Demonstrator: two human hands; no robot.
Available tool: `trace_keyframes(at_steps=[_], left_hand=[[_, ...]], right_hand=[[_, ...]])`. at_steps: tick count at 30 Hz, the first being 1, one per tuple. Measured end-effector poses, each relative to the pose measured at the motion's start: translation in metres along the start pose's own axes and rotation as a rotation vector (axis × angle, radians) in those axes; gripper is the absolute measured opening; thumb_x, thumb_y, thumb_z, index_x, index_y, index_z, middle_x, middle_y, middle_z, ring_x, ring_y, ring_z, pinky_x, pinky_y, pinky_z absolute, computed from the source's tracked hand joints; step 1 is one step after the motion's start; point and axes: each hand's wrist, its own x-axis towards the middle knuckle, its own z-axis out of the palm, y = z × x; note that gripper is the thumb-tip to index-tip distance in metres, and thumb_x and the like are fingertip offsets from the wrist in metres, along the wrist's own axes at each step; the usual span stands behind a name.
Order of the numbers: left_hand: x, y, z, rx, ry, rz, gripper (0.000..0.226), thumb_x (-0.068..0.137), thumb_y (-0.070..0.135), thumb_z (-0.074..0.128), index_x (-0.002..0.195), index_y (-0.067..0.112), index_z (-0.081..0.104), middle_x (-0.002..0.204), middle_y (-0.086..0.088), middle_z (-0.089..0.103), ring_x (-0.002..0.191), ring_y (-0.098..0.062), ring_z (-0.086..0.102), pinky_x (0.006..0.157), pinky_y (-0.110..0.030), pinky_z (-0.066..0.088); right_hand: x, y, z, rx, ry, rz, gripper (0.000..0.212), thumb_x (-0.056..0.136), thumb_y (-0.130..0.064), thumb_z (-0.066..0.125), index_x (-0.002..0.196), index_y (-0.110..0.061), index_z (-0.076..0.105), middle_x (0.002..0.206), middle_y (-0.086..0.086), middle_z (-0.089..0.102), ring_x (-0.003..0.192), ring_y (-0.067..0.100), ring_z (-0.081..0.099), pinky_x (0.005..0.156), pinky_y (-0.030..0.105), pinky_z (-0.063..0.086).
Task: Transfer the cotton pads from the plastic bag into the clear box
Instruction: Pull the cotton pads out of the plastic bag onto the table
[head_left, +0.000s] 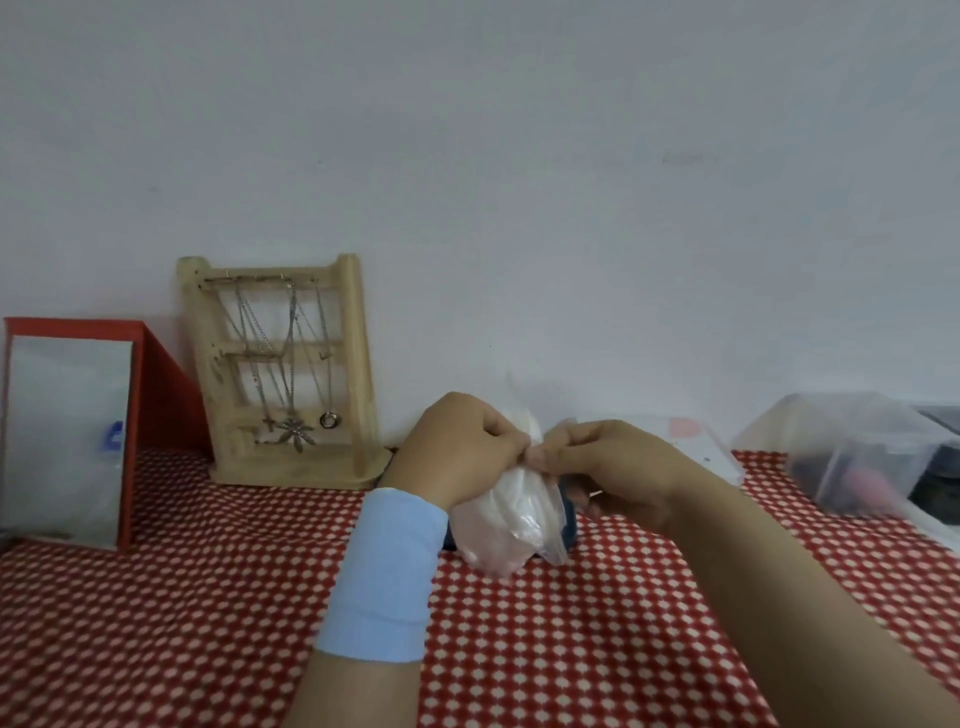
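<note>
The left hand (462, 447) and the right hand (608, 467) meet fingertip to fingertip at the top of the plastic bag (514, 514). Each pinches the bag's upper edge between thumb and curled fingers, and the knuckles of the two hands almost touch. The left wrist wears a light blue wristband (387, 571); the right forearm is bare and comes in from the near right.

The bag hangs down from this pinch, slightly tilted, with its lower end just above or resting on the bench (208, 597); I cannot tell which. The cotton pads (493, 540) show as a pale, whitish mass through the film, still inside the bag. A dark blue object (569, 519) sits just behind the bag, mostly hidden.

A red cloth with a small white pattern covers the bench. Behind the right hand, by the wall, lies a clear box (711, 452) with a pink mark on top, partly hidden by the hand. Farther right stands a translucent tub (852, 452) with dark and pink contents, blurred.

To the far left of the hands a wooden jewellery stand (301, 467) leans by the white wall (519, 156), with necklaces (291, 364) hanging from its bars. Left of it stands a red-framed mirror (67, 431).
</note>
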Motion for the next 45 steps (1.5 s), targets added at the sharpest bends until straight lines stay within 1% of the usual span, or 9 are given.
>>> trace_keyframes(at_steps=[7,14,18,24,28,30,34,39,45], left_hand=[[0.006,-0.004,-0.001,0.008,0.032,0.047,0.029,0.094,0.028,0.064,0.079,0.005,0.074,0.078,-0.002,0.072,0.073,-0.017,0.065,0.058,-0.018,0.044],[-0.004,0.002,-0.006,0.1,0.092,0.008,0.041,0.084,0.013,0.057,0.051,0.018,0.033,0.053,-0.001,0.031,0.054,-0.018,0.033,0.051,-0.027,0.031],[-0.005,-0.002,-0.018,0.006,0.192,-0.039,0.03,0.083,0.02,0.059,0.057,0.015,0.045,0.061,-0.004,0.043,0.058,-0.019,0.042,0.057,-0.031,0.038],[-0.01,0.002,-0.01,-0.077,0.273,0.075,0.022,0.088,0.023,0.058,0.068,0.016,0.06,0.063,0.009,0.056,0.062,-0.01,0.051,0.058,-0.023,0.039],[-0.007,0.005,0.003,-0.062,0.275,0.153,0.019,0.091,0.025,0.058,0.073,0.019,0.061,0.088,0.009,0.062,0.079,-0.008,0.059,0.066,-0.02,0.04],[-0.005,0.005,0.006,-0.114,0.276,0.163,0.017,0.093,0.025,0.058,0.078,0.02,0.064,0.098,0.011,0.064,0.085,-0.006,0.061,0.07,-0.021,0.043],[-0.002,0.002,0.007,-0.24,0.178,0.197,0.006,0.095,0.027,0.063,0.095,0.028,0.068,0.117,0.017,0.062,0.106,0.001,0.058,0.09,-0.022,0.047],[0.0,-0.012,0.018,0.024,-0.253,0.156,0.116,0.071,0.041,0.089,0.157,0.046,0.012,0.156,0.02,0.02,0.143,-0.007,0.026,0.11,-0.029,0.032],[0.006,-0.014,0.02,0.181,-0.093,0.241,0.108,0.066,0.044,0.086,0.152,0.047,0.022,0.15,0.015,0.037,0.134,-0.011,0.041,0.106,-0.035,0.044]], right_hand=[[0.008,0.001,0.008,0.203,0.01,0.048,0.029,0.093,-0.017,0.065,0.064,-0.014,0.067,0.061,0.002,0.054,0.051,0.014,0.043,0.053,0.028,0.033],[-0.001,-0.008,0.024,-0.119,0.33,-0.069,0.016,0.095,-0.013,0.06,0.091,-0.001,0.07,0.071,0.009,0.065,0.048,0.015,0.062,0.051,0.031,0.056],[0.007,-0.001,0.008,-0.365,0.543,-0.145,0.024,0.094,-0.013,0.052,0.095,0.007,0.065,0.08,0.021,0.072,0.066,0.036,0.071,0.065,0.048,0.06],[0.003,0.004,-0.015,-0.734,0.599,-0.107,0.013,0.088,-0.017,0.065,0.091,-0.028,0.061,0.092,-0.01,0.065,0.08,0.011,0.064,0.069,0.029,0.054],[0.005,0.002,-0.017,-0.657,0.452,-0.277,0.016,0.089,-0.02,0.07,0.09,-0.036,0.066,0.108,-0.016,0.064,0.09,0.009,0.064,0.077,0.028,0.056],[0.008,0.003,-0.017,-0.567,0.383,-0.243,0.02,0.094,-0.014,0.065,0.098,-0.032,0.072,0.109,-0.013,0.065,0.082,0.012,0.067,0.061,0.019,0.052],[0.011,0.007,-0.022,-0.545,0.516,-0.223,0.033,0.096,0.0,0.055,0.11,-0.024,0.074,0.108,-0.004,0.074,0.076,0.012,0.069,0.067,0.018,0.055],[0.007,0.009,-0.022,-0.615,0.438,-0.196,0.044,0.091,0.003,0.056,0.127,-0.02,0.068,0.116,-0.006,0.073,0.097,0.013,0.069,0.091,0.029,0.057],[-0.007,0.0,-0.022,-0.819,0.571,-0.292,0.022,0.098,-0.029,0.058,0.116,-0.027,0.072,0.121,-0.004,0.058,0.102,0.013,0.062,0.084,0.022,0.049]])
